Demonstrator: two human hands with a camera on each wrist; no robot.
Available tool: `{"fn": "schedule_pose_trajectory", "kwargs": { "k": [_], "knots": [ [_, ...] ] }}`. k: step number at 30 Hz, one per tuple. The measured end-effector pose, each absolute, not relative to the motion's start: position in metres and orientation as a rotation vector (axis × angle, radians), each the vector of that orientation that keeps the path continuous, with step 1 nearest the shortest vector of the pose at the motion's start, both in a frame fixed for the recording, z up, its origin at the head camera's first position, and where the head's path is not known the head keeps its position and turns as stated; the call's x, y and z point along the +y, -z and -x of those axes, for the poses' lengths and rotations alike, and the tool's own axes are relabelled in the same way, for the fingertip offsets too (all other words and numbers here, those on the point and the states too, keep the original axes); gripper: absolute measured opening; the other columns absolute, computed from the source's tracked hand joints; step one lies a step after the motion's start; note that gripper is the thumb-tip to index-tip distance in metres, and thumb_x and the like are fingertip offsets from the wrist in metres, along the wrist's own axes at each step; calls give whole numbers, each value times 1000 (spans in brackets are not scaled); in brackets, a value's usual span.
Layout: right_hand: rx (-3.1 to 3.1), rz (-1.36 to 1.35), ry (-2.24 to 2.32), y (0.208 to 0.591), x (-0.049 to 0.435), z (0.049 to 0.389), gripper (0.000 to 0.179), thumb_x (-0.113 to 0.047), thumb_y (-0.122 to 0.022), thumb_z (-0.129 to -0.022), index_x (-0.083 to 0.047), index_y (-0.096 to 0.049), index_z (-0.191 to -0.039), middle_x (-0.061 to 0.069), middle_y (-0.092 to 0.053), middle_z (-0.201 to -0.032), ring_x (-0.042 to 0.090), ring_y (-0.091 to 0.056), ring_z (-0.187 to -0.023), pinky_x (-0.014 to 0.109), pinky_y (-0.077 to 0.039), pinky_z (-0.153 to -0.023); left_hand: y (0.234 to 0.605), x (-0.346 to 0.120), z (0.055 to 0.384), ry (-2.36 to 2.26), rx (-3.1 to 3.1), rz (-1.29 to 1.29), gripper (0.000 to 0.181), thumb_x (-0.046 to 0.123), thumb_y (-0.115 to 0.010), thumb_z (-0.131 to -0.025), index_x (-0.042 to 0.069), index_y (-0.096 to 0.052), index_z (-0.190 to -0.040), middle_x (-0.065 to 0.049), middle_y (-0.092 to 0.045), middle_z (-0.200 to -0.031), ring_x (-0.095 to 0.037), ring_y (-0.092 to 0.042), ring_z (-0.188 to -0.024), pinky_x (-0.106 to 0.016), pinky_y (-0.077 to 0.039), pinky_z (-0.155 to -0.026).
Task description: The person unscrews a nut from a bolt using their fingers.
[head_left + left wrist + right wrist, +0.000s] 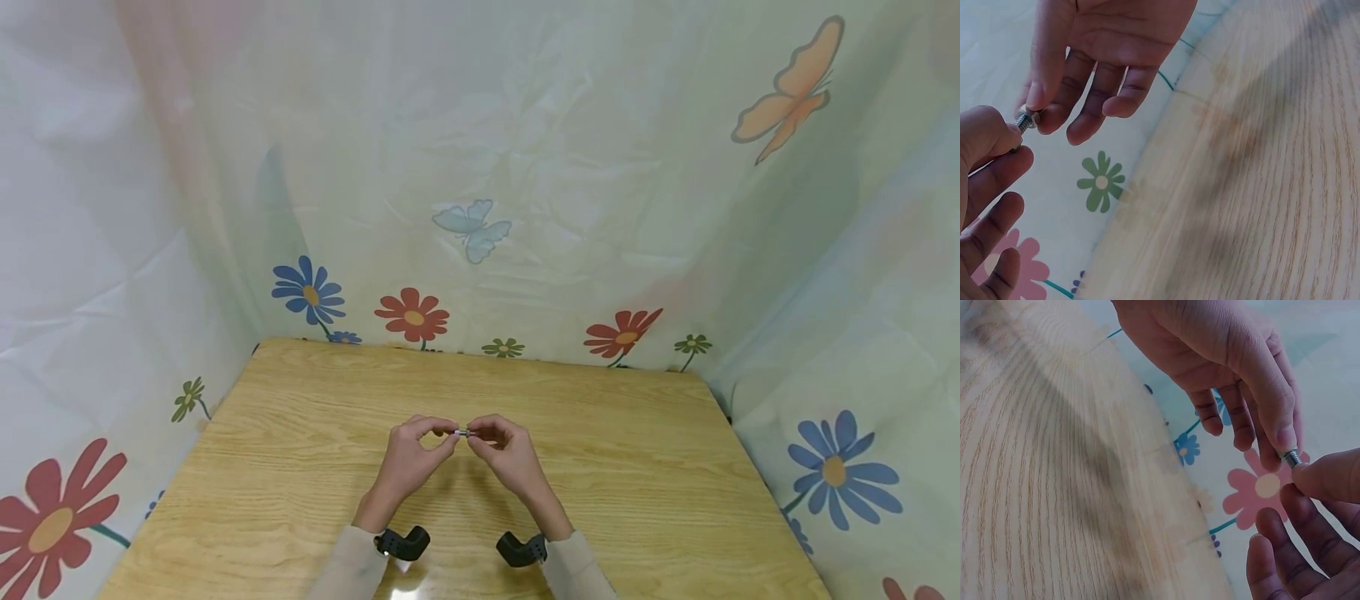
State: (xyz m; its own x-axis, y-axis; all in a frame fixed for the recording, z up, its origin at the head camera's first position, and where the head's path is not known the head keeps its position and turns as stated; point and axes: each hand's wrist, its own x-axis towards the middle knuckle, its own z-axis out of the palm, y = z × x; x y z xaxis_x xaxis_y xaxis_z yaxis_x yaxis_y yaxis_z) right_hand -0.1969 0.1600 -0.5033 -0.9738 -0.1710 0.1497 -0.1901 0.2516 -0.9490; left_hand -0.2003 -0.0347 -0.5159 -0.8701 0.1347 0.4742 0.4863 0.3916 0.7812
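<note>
A small threaded metal bolt (1024, 121) spans the short gap between my two hands, above the wooden table. My left hand (411, 458) pinches one end between thumb and fingertips. At the other end, my right hand (512, 455) pinches with thumb and index finger. A wider, shiny nut-like piece (1034, 117) sits by the right fingertips in the left wrist view. The fingers hide both ends, so its exact shape is unclear. In the right wrist view only a bit of thread shows. The other fingers of both hands hang loosely bent.
The wooden table (300, 492) lies below both hands. Printed curtain (585, 192) with flowers and butterflies surrounds its back and sides. Each wrist wears a black camera, such as the left camera (405, 543), above the table.
</note>
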Motion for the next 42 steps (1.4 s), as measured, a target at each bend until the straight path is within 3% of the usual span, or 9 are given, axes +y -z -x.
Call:
{"fn": "schedule_pose_trajectory", "kwargs": {
  "k": [11, 17, 21, 28, 35, 42],
  "knots": [
    [-2352, -430, -1948, 503, 159, 198, 28, -3, -72, -95, -4, -68, -123, 20, -71, -111, 22, -69, -102, 24, -58, -81, 519, -35, 202, 1492, -2330, 537, 9, 15, -80, -91, 18, -81, -99, 7, -76, -91, -27, -69, -88, -41, -56, -77],
    [-2396, -336, -1941, 504, 160, 199, 28, -18, -69, -100, -9, -69, -127, 14, -72, -111, 29, -69, -103, 31, -58, -84, 520, -35, 203, 1503, -2328, 531, 8, 15, -80, -91, 17, -82, -98, 7, -76, -91, -30, -70, -89, -38, -56, -77],
    [-2462, -258, -1912, 505, 160, 200, 24, -28, -66, -102, -11, -73, -118, 9, -73, -105, 31, -69, -99, 41, -59, -81, 520, -35, 204, 1483, -2303, 553, 9, 15, -80, -91, 13, -82, -99, 5, -77, -92, -30, -70, -89, -36, -56, -76],
    [-2568, -231, -1871, 508, 160, 200, 31, -33, -63, -103, -5, -77, -101, 8, -75, -93, 18, -68, -90, 34, -59, -76, 520, -34, 203, 1464, -2244, 594, 10, 11, -80, -89, 12, -81, -100, 3, -77, -93, -27, -69, -87, -43, -57, -75],
    [-2561, -282, -1869, 505, 159, 199, 24, -27, -67, -102, -6, -77, -104, 11, -76, -97, 28, -69, -93, 33, -59, -77, 520, -35, 202, 1479, -2278, 579, 10, 12, -79, -91, 9, -81, -101, 2, -77, -93, -30, -69, -89, -43, -57, -77],
    [-2531, -321, -1884, 504, 159, 200, 16, -19, -71, -99, -7, -76, -108, 13, -75, -103, 37, -70, -98, 26, -57, -77, 518, -36, 203, 1488, -2332, 538, 10, 13, -79, -91, 11, -81, -101, 5, -76, -93, -25, -69, -90, -41, -57, -80]
  ]
}}
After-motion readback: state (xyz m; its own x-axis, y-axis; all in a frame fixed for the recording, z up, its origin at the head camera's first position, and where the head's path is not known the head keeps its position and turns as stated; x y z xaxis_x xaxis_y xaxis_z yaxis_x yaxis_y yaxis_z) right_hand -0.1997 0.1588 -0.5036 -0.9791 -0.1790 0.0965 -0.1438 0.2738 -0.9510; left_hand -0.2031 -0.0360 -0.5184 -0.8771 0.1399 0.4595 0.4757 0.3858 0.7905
